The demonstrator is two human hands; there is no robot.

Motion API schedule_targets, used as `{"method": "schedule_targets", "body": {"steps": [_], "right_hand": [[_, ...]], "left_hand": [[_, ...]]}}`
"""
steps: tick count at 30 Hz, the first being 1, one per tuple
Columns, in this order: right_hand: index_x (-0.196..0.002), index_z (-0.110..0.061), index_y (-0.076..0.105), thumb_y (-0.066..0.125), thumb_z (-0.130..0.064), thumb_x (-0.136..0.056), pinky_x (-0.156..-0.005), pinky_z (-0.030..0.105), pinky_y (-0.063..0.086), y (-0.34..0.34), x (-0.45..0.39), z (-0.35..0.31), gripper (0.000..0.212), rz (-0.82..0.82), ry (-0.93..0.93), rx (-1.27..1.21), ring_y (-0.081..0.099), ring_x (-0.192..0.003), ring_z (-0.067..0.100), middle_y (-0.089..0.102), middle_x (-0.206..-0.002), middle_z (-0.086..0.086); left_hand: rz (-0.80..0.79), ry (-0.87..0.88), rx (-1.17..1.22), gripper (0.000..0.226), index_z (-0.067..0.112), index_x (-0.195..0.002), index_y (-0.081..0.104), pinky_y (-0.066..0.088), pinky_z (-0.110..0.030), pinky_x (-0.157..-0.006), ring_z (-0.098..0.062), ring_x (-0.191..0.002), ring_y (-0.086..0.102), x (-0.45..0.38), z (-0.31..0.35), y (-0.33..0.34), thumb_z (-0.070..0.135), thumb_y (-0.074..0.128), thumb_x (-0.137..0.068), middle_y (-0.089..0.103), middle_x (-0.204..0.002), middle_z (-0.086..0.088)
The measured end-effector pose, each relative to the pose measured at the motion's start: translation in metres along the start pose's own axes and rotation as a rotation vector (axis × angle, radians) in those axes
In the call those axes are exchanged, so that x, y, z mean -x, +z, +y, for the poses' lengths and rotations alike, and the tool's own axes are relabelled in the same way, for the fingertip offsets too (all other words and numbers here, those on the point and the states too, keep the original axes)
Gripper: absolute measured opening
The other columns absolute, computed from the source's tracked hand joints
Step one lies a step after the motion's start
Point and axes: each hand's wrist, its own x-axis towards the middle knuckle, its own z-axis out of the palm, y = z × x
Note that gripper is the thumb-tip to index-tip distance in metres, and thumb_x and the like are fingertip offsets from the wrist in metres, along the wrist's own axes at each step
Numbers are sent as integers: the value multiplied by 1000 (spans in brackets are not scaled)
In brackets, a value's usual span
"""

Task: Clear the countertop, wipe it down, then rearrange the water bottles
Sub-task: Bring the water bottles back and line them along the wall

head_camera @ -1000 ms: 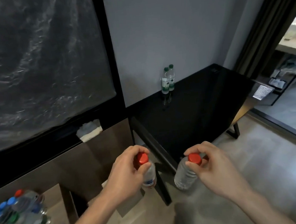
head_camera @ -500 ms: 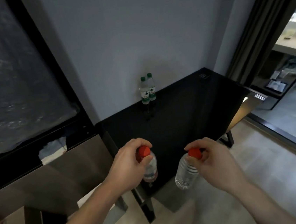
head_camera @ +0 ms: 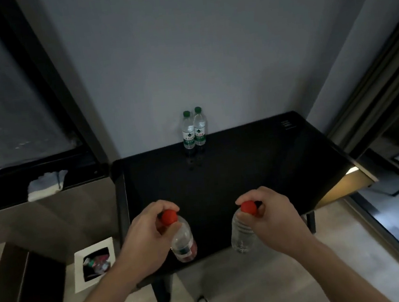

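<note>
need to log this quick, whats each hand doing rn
Left hand: closed round the neck of a red-capped bottle.
Right hand: closed round the neck of the other red-capped bottle.

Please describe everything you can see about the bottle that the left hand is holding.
The left-hand bottle is small, of clear plastic, with a red screw cap and a label low on its body, partly red. It hangs almost upright, its base tilted a little toward the right, over the near edge of the black table. The left hand pinches it at the neck; whether the base touches the table is unclear.
</note>
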Motion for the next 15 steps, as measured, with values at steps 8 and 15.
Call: {"method": "schedule_targets", "body": {"steps": [8,15], "right_hand": [[-96,-43,69,80,-25,-86,-72,22,54,-24,-74,40,24,-27,-58,-8,65,-87,1,63,-98,-21],[-100,-47,66,78,-33,-88,-77,20,55,-57,-144,74,22,-34,12,52,61,-92,-8,60,-101,-24]], "left_hand": [[-31,-56,-31,31,49,-107,59,51,-19,-80,10,-98,58,-72,6,41,24,71,-93,61,-102,26],[-76,-48,-68,31,47,-108,59,57,-29,-90,2,-103,60,-162,20,72,23,70,-92,58,-108,27]]}}
